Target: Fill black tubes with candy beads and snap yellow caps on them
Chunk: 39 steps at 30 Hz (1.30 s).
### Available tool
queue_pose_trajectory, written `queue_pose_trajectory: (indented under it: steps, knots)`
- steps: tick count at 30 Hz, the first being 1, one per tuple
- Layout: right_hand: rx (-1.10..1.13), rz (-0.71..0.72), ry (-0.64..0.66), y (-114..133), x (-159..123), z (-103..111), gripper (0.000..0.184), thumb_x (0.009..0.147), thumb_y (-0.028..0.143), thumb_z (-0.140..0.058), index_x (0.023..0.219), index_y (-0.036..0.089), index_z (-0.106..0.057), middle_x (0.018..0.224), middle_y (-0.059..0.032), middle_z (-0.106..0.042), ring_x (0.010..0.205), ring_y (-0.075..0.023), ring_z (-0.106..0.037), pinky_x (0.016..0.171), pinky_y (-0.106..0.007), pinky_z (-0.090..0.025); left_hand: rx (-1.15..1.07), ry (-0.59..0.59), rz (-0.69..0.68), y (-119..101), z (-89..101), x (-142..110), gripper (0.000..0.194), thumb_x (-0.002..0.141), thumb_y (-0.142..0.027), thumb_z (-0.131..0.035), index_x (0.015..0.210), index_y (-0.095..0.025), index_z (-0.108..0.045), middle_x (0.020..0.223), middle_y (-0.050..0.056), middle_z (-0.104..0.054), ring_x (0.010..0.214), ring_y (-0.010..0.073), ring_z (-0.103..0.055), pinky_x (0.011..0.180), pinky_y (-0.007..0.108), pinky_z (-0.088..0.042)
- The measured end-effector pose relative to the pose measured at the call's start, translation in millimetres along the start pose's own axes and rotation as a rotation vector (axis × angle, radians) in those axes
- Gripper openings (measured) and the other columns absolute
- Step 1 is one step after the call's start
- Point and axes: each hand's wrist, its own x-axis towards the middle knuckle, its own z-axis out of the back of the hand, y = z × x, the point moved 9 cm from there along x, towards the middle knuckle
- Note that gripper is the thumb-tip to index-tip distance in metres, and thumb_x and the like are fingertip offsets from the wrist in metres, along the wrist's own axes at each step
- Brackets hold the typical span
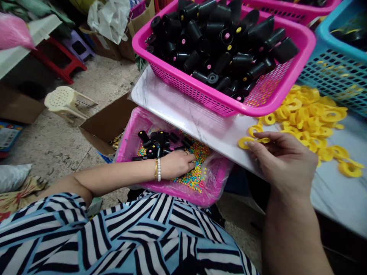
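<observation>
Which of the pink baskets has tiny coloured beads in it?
The lower pink basket, lined with clear plastic, where the left hand rests among the beads; the larger pink basket on the table is piled with black parts.

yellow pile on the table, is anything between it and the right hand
Nothing visible stands between the right hand and the yellow pile: the hand is right beside it over the table, a yellow ring at its fingers. The upper pink basket borders the pile's far side, not the gap.
</observation>
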Motion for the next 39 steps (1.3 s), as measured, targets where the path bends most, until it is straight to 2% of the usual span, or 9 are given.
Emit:
queue_pose_trajectory:
  steps: [6, 12, 16, 19, 22, 25, 29, 37, 39]
  knots:
    - [-0.001, 0.01, 0.004, 1, 0, -1, 0.033, 0.07, 0.036, -0.082, 0.097, 0.019, -0.077, 0.074, -0.0026, -0.07, 0.054, -0.0088, -0.054, 0.046, -0.019, -0.041, -0.129, 0.036, 0.047, 6, -4.6, 1, 0.022, 0.094, -0.024, -0.06, 0.111, -0.013, -0.069, 0.098, 0.009, -0.065, 0.081, 0.0199, -0.063, 0.073, 0.032, -0.05]
    - [0.043, -0.063, 0.002, -3, 0, -2, 0.036, 0.067, 0.037, -0.084, 0.097, 0.019, -0.076, 0.064, -0.0008, -0.066, 0.049, -0.0099, -0.054, 0.043, -0.02, -0.041, -0.328, -0.068, 0.09, 12, 2.3, -3, 0.028, 0.087, -0.025, -0.071, 0.112, -0.013, -0.069, 0.1, 0.01, -0.066, 0.086, 0.0194, -0.065, 0.078, 0.029, -0.053]
    - [0.141, -0.198, 0.044, -6, 1, 0, 0.033, 0.063, 0.037, -0.086, 0.088, 0.018, -0.075, 0.057, -0.0011, -0.065, 0.04, -0.009, -0.049, 0.035, -0.019, -0.034, -0.655, -0.372, 0.047, 11, 48.2, -7, 0.027, 0.09, -0.022, -0.065, 0.114, -0.012, -0.068, 0.109, 0.012, -0.07, 0.099, 0.0187, -0.067, 0.089, 0.027, -0.054]
    - [0.386, -0.324, 0.114, -6, 1, 1, 0.03, 0.055, 0.033, -0.09, 0.076, 0.019, -0.074, 0.055, -0.0003, -0.062, 0.037, -0.0086, -0.047, 0.032, -0.017, -0.032, -0.813, -0.618, 0.059, 19, 91.5, -8, 0.027, 0.092, -0.023, -0.06, 0.116, -0.014, -0.068, 0.114, 0.011, -0.071, 0.104, 0.0174, -0.068, 0.094, 0.027, -0.054]
    - [0.575, -0.397, 0.226, -1, 0, -5, 0.029, 0.052, 0.036, -0.091, 0.07, 0.022, -0.073, 0.055, -0.0005, -0.062, 0.034, -0.0075, -0.043, 0.027, -0.016, -0.026, -0.857, -0.725, 0.166, 35, 112.4, 1, 0.03, 0.087, -0.022, -0.066, 0.115, -0.015, -0.07, 0.104, 0.008, -0.075, 0.091, 0.0159, -0.071, 0.086, 0.027, -0.056]
    - [0.54, -0.429, 0.364, 3, -3, -20, 0.03, 0.053, 0.038, -0.091, 0.071, 0.022, -0.074, 0.056, -0.001, -0.063, 0.034, -0.0078, -0.045, 0.028, -0.016, -0.031, -0.841, -0.666, 0.251, 48, 109.6, 21, 0.028, 0.082, -0.018, -0.07, 0.11, -0.013, -0.073, 0.095, 0.006, -0.076, 0.081, 0.0148, -0.07, 0.078, 0.026, -0.056]
    - [0.49, -0.453, 0.467, 7, -4, -44, 0.033, 0.053, 0.038, -0.093, 0.072, 0.019, -0.072, 0.06, -0.002, -0.066, 0.039, -0.0078, -0.051, 0.032, -0.016, -0.039, -0.826, -0.613, 0.257, 52, 101.6, 35, 0.027, 0.08, -0.019, -0.075, 0.107, -0.012, -0.074, 0.1, 0.008, -0.076, 0.09, 0.0168, -0.071, 0.084, 0.027, -0.055]
    - [0.396, -0.373, 0.462, 21, 4, -61, 0.034, 0.059, 0.039, -0.091, 0.071, 0.016, -0.07, 0.058, -0.003, -0.067, 0.045, -0.011, -0.06, 0.047, -0.022, -0.054, -0.862, -0.654, 0.257, 51, 103.4, 31, 0.026, 0.079, -0.015, -0.075, 0.105, -0.013, -0.075, 0.097, 0.007, -0.077, 0.087, 0.0153, -0.07, 0.082, 0.026, -0.055]
    - [0.388, -0.361, 0.466, 22, 4, -61, 0.035, 0.059, 0.041, -0.09, 0.071, 0.016, -0.069, 0.06, -0.0033, -0.069, 0.047, -0.0125, -0.062, 0.05, -0.024, -0.056, -0.928, -0.637, 0.28, 50, 102.4, 30, 0.025, 0.078, -0.016, -0.074, 0.103, -0.013, -0.075, 0.095, 0.006, -0.076, 0.078, 0.0137, -0.069, 0.072, 0.023, -0.055]
